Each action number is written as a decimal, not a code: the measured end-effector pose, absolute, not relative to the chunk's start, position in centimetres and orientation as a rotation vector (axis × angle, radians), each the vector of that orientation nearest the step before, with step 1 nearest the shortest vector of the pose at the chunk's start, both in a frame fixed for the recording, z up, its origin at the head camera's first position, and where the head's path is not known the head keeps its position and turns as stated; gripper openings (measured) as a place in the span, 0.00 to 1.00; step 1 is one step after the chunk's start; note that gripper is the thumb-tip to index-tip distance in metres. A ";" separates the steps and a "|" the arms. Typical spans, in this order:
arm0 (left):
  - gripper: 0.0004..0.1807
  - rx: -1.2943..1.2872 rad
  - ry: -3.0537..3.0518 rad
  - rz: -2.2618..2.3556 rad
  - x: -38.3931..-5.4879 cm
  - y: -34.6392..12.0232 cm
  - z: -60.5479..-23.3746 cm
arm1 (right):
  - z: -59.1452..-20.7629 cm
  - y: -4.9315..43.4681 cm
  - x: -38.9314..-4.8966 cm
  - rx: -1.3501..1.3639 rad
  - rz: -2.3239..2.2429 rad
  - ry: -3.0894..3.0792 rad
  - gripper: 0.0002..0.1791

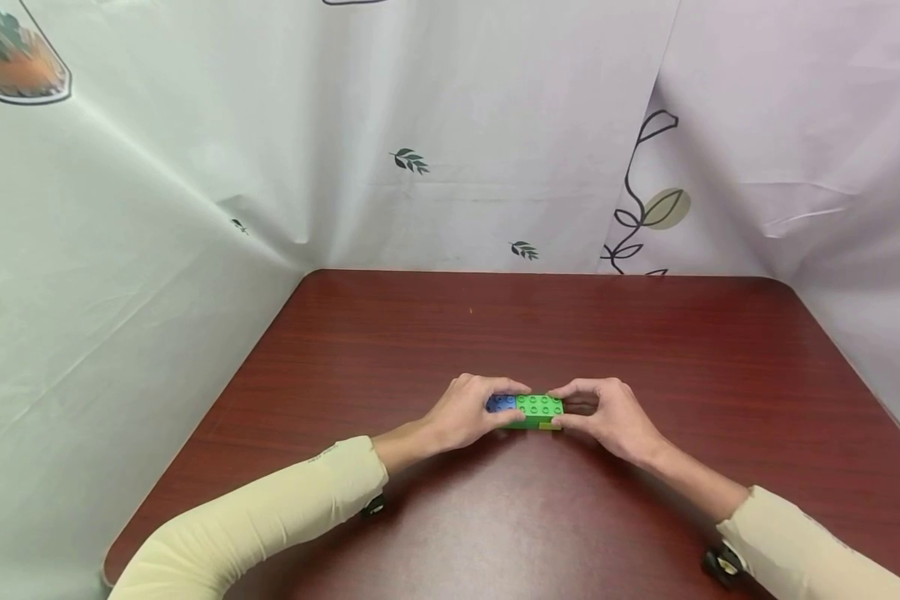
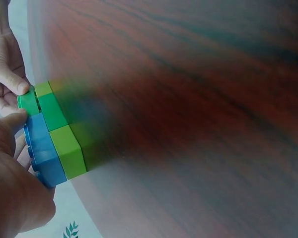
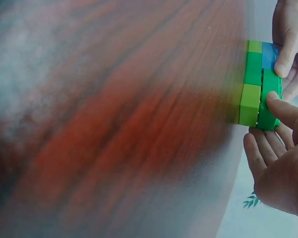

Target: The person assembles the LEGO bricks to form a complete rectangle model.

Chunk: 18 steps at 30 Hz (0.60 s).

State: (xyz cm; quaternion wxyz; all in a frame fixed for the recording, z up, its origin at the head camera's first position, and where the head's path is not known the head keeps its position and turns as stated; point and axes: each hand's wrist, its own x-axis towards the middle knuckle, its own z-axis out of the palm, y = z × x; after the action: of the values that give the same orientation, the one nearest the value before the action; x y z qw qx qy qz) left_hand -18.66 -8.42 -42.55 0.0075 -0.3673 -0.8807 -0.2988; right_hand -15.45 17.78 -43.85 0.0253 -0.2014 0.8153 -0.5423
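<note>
A two-layer row of toy building bricks sits on the table between both hands. On top, a blue brick [image 1: 502, 403] lies end to end with a green brick [image 1: 540, 405]. Beneath them are a lime brick [image 2: 68, 151], another green brick [image 2: 52, 111] and a second lime brick [image 3: 250, 105]. My left hand [image 1: 465, 412] spans the blue brick, its thumb by the seam with the top green one. My right hand [image 1: 617, 418] pinches the right end of the top green brick, thumb on the near side. In the right wrist view a narrow gap shows under that brick.
The dark red wood table [image 1: 540, 325] has rounded back corners. White cloth [image 1: 480, 208] printed with leaves hangs behind it and along both sides. Pale sleeves [image 1: 270, 508] cover the forearms, and a dark device [image 1: 722, 565] sits under the right wrist.
</note>
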 end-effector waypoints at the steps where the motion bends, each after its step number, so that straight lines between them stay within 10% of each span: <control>1: 0.20 -1.146 -2.756 -0.934 -18.7 -8.4 -42.5 | -43.9 17.8 -15.5 -0.622 -1.677 2.523 0.17; 18: 0.19 -1.115 -2.789 -0.951 -18.6 -8.4 -42.5 | -43.5 17.7 -15.3 -0.609 -1.663 2.551 0.18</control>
State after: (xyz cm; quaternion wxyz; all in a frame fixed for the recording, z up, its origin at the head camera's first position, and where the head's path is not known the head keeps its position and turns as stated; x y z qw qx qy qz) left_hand -18.61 -8.36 -42.48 -0.0043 -0.3539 -0.8852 -0.3019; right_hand -15.28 17.69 -43.51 0.0183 -0.1963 0.8213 -0.5354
